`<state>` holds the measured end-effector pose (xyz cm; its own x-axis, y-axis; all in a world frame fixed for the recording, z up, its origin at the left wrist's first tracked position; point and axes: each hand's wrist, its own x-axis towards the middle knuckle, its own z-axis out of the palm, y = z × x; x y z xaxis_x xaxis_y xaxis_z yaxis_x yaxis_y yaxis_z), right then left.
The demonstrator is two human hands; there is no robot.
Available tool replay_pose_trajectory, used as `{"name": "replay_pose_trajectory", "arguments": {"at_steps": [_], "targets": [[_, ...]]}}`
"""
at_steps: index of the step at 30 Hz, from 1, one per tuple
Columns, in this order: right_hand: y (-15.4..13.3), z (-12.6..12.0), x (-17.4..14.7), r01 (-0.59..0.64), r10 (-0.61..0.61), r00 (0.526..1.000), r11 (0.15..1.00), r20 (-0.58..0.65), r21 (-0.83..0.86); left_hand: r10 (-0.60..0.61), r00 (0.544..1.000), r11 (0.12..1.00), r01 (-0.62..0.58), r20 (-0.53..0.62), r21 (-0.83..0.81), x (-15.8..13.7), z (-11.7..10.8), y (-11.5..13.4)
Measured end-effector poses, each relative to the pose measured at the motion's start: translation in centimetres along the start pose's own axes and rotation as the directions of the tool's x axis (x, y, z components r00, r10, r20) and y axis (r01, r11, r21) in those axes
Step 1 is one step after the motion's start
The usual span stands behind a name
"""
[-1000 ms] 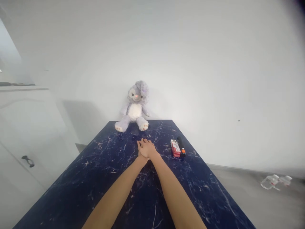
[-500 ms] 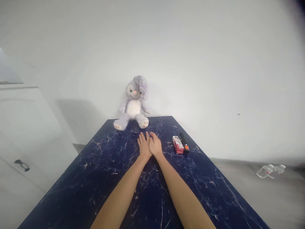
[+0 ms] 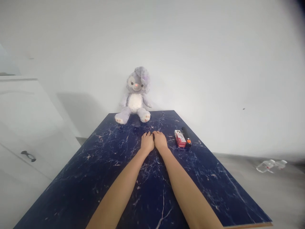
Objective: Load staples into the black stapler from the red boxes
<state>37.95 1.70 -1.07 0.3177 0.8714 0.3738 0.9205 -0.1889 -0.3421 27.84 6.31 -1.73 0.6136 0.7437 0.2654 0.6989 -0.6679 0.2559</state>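
My left hand (image 3: 147, 142) and my right hand (image 3: 160, 140) are side by side over the middle of the blue marbled table (image 3: 114, 178), backs facing up. Both have their fingers curled in, and the thumbs are hidden. A small dark spot shows between the two hands near the knuckles; I cannot tell whether it is an object or a gap. Beyond them a pale lilac plush toy (image 3: 135, 103) sits upright at the table's far edge. To the right of my right hand lies a red and white box (image 3: 180, 139), with a black cylindrical object with an orange part (image 3: 188, 141) alongside it.
A white wall (image 3: 202, 63) rises behind the table. At the left is a white cabinet (image 3: 23, 121) with a dark handle (image 3: 28, 156). Clear plastic bottles (image 3: 265, 166) lie on the floor to the right.
My hands were pressed together with the left fingers stretched out; now both are curled and side by side, the right one moved slightly rightward. The view has tilted a little downward.
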Motion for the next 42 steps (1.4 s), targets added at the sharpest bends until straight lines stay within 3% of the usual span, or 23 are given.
{"name": "replay_pose_trajectory", "arguments": {"at_steps": [7, 19, 26, 32, 38, 42], "targets": [[-0.17, -0.08, -0.09, 0.023, -0.023, 1.000, 0.999, -0.005, -0.029, 0.044, 0.999, 0.999, -0.045, -0.023, -0.016, -0.34, -0.28, -0.02], [0.19, 0.07, 0.02, -0.005, 0.006, 1.000, 0.996, -0.014, 0.085, 0.022, 1.000, 0.998, -0.023, -0.019, -0.063, -0.22, -0.34, 0.02], [0.10, 0.18, 0.15, -0.108, 0.111, 0.993, 0.990, -0.031, 0.094, 0.030, 0.999, 0.996, -0.032, -0.022, -0.081, -0.23, -0.72, 0.20], [0.07, 0.04, 0.02, -0.079, 0.078, 0.997, 0.995, 0.011, 0.069, -0.032, 0.996, 0.994, 0.023, -0.081, -0.109, -0.29, -0.89, 0.25], [0.07, -0.26, -0.07, -0.058, 0.056, 0.997, 0.997, 0.050, 0.051, 0.073, 0.992, 0.994, -0.080, -0.102, -0.071, -0.38, -0.54, 0.11], [0.02, -0.31, -0.05, -0.103, 0.101, 0.994, 0.993, 0.031, 0.062, -0.035, 0.987, 0.991, 0.014, -0.157, -0.134, -0.31, -0.52, 0.11]]}}
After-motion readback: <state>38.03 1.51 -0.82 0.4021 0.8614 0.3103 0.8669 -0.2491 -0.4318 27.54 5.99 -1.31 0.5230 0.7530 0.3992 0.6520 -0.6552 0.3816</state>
